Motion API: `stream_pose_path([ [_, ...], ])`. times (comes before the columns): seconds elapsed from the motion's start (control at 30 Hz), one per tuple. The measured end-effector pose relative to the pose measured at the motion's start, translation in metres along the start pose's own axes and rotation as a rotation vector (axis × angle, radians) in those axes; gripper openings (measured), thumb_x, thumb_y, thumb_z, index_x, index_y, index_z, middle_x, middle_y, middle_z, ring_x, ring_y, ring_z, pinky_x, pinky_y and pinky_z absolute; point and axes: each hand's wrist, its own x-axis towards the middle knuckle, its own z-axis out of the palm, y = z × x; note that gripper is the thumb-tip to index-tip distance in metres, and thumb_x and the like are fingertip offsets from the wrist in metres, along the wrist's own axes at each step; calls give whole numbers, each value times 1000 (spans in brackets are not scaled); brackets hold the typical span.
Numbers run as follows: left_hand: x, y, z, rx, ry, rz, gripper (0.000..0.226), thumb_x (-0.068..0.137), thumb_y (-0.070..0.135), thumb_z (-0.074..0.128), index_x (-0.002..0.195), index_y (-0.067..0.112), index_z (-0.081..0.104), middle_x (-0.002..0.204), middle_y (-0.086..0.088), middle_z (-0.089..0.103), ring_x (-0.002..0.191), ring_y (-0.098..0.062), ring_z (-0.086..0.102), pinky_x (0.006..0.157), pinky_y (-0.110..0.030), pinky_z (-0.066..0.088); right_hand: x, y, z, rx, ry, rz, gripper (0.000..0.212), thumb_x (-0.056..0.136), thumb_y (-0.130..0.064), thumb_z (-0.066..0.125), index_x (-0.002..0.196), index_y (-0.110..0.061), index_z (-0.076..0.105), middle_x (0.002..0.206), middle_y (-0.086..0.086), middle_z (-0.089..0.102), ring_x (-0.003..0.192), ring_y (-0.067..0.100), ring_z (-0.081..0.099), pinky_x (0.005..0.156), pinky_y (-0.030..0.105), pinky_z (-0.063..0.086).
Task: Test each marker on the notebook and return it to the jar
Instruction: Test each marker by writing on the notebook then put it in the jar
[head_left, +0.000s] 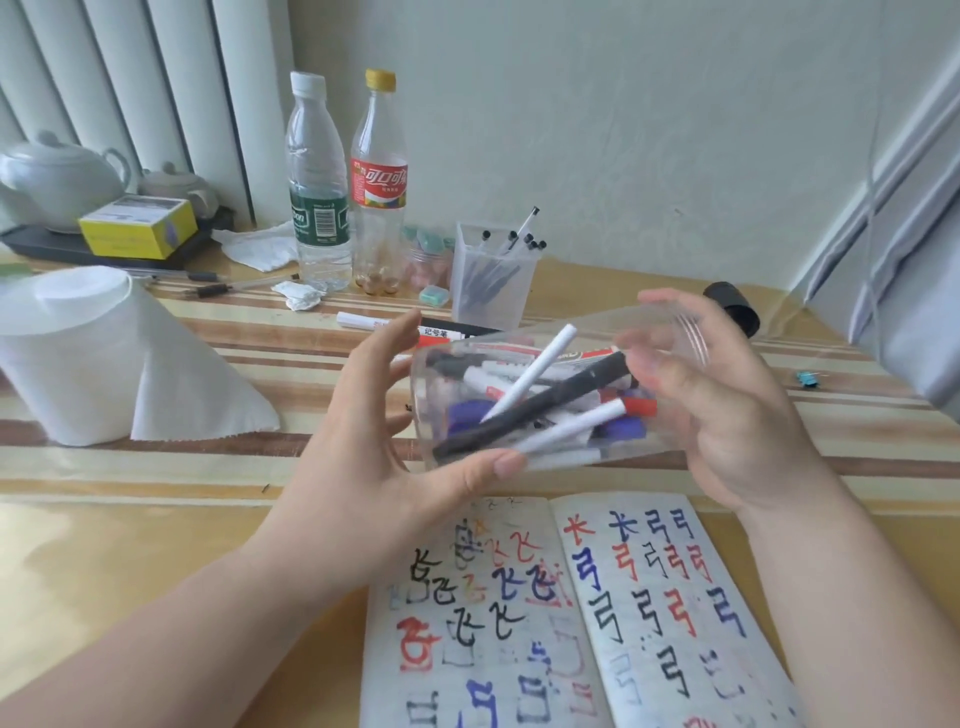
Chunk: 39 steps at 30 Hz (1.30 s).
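Over table, hands tip jar sideways, mouth rightward.

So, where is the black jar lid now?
The black lid lies on the table's far right, beyond the right hand and right of the pen holder.

Both forearms are bare to the frame's edge, with no sleeves showing. The left hand and right hand wear no rings, watch or gloves. Fingernails are short and unpainted.
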Motion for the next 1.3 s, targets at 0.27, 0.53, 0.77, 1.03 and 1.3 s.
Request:
stream_pose_path([
  [0.27,6,1,-1,-411,-61,-165,98,55,74,88,137,71,34,130,9,67,116,-14,68,80,-31,60,-3,13,4,131,-137,-75,56,73,-23,76,125,-26,55,125,17,57,119,47,58,95,65,49],
  [0.53,3,1,-5,-514,-68,-31,85,64,45,96,131,51,43,101,-12,74,93,-25,76,78,-28,59,-5,7,1,33,-229,-234,67,78,-18,72,138,-23,43,138,32,47,128,40,52,108,43,44],
  [0.77,11,-3,-16,-429,-183,16,97,65,37,96,138,35,33,134,-8,64,117,-31,68,90,-37,59,-8,5,7,18,-205,-96,69,73,-35,85,131,-22,49,134,24,55,122,29,59,94,38,51],
  [1.03,11,-4,-11,-270,-170,109,105,67,42,95,148,36,29,145,7,54,127,-31,63,95,-50,58,-11,-4,8,135,-172,168,82,59,-68,87,128,-33,61,117,14,68,83,32,70,52,42,56],
  [1.3,9,1,-12,-684,-202,-319,81,78,68,75,138,21,48,131,-15,68,113,-37,69,70,-41,62,-8,8,12,89,-253,-35,56,77,-21,69,128,-35,52,119,9,66,110,30,66,91,49,55],
])
